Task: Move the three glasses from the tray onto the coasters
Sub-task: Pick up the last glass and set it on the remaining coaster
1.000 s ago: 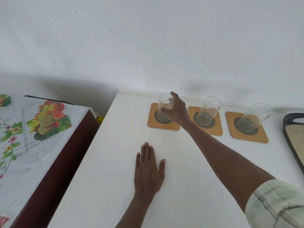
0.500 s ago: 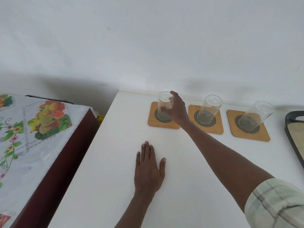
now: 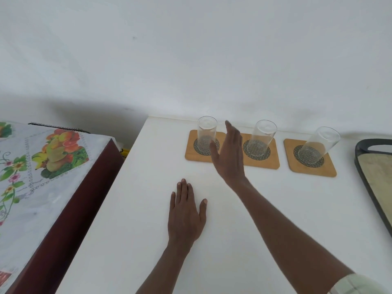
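In the head view, three upright glasses stand on three coasters along the far edge: left glass (image 3: 206, 132), middle glass (image 3: 262, 135), right glass (image 3: 318, 145). The right hand (image 3: 230, 158) hovers spread and empty just right of the left glass. The left hand (image 3: 186, 213) lies flat nearer. The tray (image 3: 369, 166) sits far right.

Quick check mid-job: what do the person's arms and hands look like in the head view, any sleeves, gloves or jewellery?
Both hands are bare: no gloves, rings, watch or bands show on the left hand or the right hand. Both forearms are uncovered as far as they show. Only the right arm shows clothing: a pale short sleeve with a faint plaid of thin darker lines, at the bottom right corner.
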A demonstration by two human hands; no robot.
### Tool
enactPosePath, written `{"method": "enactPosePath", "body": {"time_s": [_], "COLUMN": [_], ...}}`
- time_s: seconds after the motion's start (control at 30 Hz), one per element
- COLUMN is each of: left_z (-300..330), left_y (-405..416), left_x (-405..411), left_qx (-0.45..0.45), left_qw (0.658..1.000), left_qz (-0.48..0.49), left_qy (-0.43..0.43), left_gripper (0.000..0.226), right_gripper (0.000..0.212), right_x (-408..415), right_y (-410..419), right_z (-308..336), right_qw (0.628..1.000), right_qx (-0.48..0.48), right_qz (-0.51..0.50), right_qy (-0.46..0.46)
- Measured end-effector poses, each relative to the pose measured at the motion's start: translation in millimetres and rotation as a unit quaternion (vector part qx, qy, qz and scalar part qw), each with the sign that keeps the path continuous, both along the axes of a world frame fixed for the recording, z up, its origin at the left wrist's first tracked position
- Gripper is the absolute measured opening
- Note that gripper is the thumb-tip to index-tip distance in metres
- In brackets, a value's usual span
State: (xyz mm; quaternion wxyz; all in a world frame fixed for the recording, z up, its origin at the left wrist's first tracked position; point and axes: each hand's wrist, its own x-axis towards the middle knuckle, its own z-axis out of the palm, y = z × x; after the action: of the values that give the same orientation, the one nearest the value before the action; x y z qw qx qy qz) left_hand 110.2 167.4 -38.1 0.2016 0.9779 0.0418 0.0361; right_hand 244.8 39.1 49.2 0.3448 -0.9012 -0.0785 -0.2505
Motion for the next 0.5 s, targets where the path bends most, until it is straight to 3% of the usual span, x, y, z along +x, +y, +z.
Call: {"method": "enactPosePath", "body": {"time_s": [0.17,0.5], "left_z": [4.6,16.5], "left_y": [-1.4,-7.8], "left_x": [-2.5,-3.5], "left_qx": [0.002,0.031], "left_qw": [1.000,0.998], "left_qz": [-0.003,-0.022], "left_qy": [0.003,0.045], "left_gripper": [0.069,0.064], "right_gripper": [0.051,0.050], "right_x": [-61.2,-136.7], "right_y": [-26.0,-136.5], "right_z": [-25.1,-25.8], "right_qw": [0.997,0.984], "right_qx": [-0.063,-0.149], "right_qz": [-0.012,-0.085], "right_qy": [-0.034,0.048]}}
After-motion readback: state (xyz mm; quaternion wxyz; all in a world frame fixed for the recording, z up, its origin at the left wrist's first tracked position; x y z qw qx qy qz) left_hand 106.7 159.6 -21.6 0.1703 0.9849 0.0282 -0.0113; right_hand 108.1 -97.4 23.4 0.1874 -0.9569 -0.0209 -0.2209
